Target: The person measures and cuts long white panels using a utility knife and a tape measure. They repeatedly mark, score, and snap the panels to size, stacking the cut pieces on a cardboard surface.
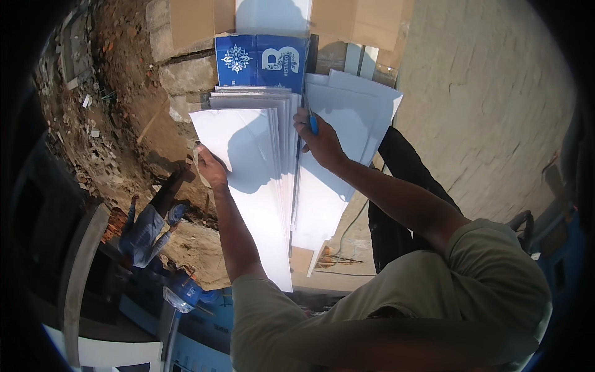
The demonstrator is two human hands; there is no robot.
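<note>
My left hand (pixel 212 167) sits at the left edge of the fanned stack of white sheets (pixel 260 167) in the middle of the frame, its fingers curled onto the top sheet's edge, pinching it as far as I can tell. My right hand (pixel 322 142) lies just right of centre, fingers closed round one blue pen (pixel 313 124), its tip toward the stack. The stack's long axis runs from the lower middle of the frame up to the upper middle, so the sheets stretch away from me, between my two hands; the left hand touches them, and the right rests at their right edge. Just right of the stack, a second, looser pile of white sheets (pixel 353 105) lies partly under my right wrist. I cannot count single sheets; there are two piles. Farther up stands one blue printed box (pixel 260 61), touching the stack's far end, with brown cardboard (pixel 365 22) beyond.
</note>
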